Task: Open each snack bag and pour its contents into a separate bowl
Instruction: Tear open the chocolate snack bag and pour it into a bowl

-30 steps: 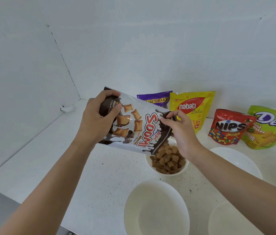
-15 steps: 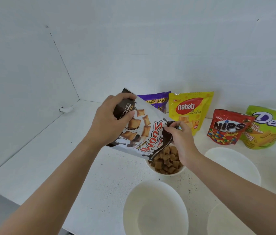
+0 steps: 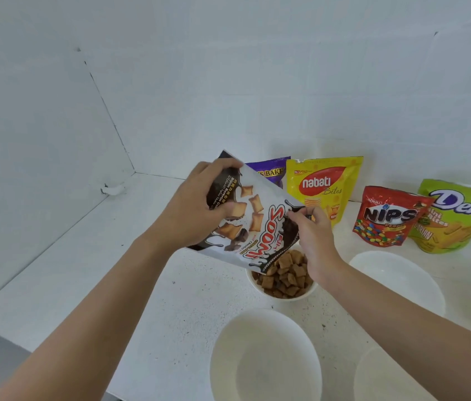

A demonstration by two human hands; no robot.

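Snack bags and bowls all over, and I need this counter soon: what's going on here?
A person is tipping the Soomi bag over a small white bowl that holds brown snack pieces. The left hand grips the bag's raised end; the right hand pinches its mouth above the bowl. The purple bag, Nabati bag, Nips bag and Deka bag stand by the wall; the other bowls look empty.
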